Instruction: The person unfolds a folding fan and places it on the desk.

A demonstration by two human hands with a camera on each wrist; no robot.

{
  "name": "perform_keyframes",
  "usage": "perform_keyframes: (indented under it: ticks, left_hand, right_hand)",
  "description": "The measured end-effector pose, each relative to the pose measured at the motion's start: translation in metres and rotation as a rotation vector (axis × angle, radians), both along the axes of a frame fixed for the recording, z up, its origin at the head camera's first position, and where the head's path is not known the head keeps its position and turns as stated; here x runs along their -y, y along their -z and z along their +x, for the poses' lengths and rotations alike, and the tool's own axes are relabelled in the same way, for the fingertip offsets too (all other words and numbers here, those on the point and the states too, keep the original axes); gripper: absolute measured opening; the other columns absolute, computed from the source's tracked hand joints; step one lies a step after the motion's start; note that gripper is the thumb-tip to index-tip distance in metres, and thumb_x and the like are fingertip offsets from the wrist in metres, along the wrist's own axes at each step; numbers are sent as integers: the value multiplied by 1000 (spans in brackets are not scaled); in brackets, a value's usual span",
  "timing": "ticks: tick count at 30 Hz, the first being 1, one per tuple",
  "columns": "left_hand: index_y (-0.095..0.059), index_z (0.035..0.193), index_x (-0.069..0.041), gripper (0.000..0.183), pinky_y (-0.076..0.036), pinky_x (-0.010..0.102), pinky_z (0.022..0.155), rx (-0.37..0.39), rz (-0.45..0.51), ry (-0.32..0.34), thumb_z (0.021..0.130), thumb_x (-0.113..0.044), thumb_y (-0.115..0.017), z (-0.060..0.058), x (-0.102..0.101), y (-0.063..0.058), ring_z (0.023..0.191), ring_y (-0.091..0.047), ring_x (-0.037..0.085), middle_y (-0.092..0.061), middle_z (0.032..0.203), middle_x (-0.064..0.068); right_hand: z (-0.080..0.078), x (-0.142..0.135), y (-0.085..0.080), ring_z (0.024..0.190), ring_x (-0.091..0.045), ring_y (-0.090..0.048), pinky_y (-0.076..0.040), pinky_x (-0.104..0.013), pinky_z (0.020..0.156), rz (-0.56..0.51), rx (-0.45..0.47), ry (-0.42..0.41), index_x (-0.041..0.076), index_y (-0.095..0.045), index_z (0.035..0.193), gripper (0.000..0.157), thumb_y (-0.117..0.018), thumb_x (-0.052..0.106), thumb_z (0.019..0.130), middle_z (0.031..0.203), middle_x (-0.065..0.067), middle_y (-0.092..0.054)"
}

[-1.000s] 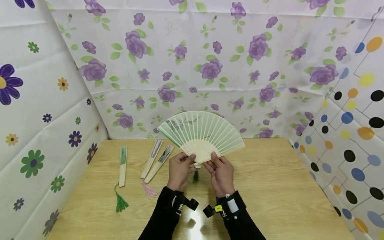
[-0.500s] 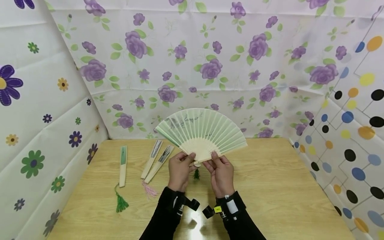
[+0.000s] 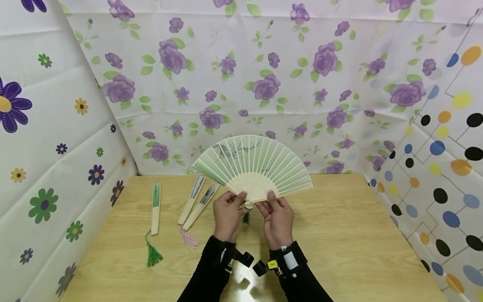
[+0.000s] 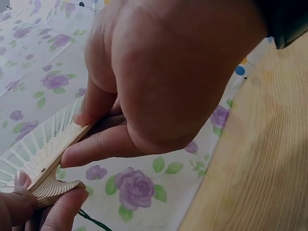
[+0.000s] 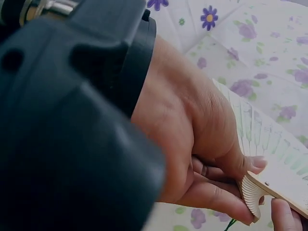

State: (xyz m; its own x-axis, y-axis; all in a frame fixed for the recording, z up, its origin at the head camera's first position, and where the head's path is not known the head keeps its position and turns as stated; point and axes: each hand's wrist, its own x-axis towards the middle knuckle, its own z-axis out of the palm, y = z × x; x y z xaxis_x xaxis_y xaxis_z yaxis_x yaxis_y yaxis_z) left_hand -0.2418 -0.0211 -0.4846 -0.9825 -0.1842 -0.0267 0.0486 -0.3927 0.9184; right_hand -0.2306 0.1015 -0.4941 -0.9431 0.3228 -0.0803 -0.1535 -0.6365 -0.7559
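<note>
A pale green folding fan [image 3: 264, 157] with cream ribs and a dark printed drawing is spread wide in the head view. My left hand [image 3: 227, 216] pinches its left outer rib near the pivot, thumb on the front. On the right side, my right hand [image 3: 279, 220] grips the lower ribs with its thumb in front. A green tassel [image 3: 246, 218] hangs below the pivot, partly hidden. In the left wrist view, fingers of both hands meet around the fan's base [image 4: 53, 187]. The right wrist view has the right thumb [image 5: 257, 163] on the ribs beside the pivot.
Left on the wooden table [image 3: 339, 243] lies a folded fan [image 3: 155, 209] with a green tassel [image 3: 154, 255]. Two more folded fans, a left one [image 3: 191, 200] and a right one [image 3: 201, 206], lie side by side near a pink tassel [image 3: 188, 239]. Patterned cloth [image 3: 241, 84] encloses the table.
The fan has risen slightly and its leaf reaches a little wider on both sides. Both hands keep their hold and have hardly moved.
</note>
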Motion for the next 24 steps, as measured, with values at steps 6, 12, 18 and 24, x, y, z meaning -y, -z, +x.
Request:
perform_keyframes:
  ticks: [6,12,18,24]
  left_hand:
    - [-77,124,15,20,-71,26,72,-12,29,-13,109,2,-74,2,-5,2,88,-81,13,-73,94,9]
    - [-77,128,13,22,-71,26,73,-7,29,-26,109,2,-74,3,-6,2,90,-81,13,-72,97,10]
    - [-78,128,11,22,-70,25,73,-2,40,-40,108,1,-75,3,-7,3,90,-81,13,-73,98,9]
    - [-78,126,10,21,-71,26,76,3,61,-49,109,-1,-76,5,-14,8,92,-79,14,-72,100,9]
  right_hand:
    - [2,2,-2,95,-13,-86,-70,-25,91,-32,25,25,-11,-68,141,33,-59,13,120,111,-5,-82]
    - [2,3,-2,97,-13,-86,-70,-24,91,-41,16,16,-9,-69,139,32,-62,14,119,112,-7,-81]
    - [1,0,-2,96,-13,-85,-70,-24,90,-32,21,3,-10,-69,139,33,-62,15,119,110,-7,-81]
    - [2,-2,-4,97,-12,-84,-70,-22,90,-49,33,8,-11,-65,145,37,-59,16,120,112,-6,-80]
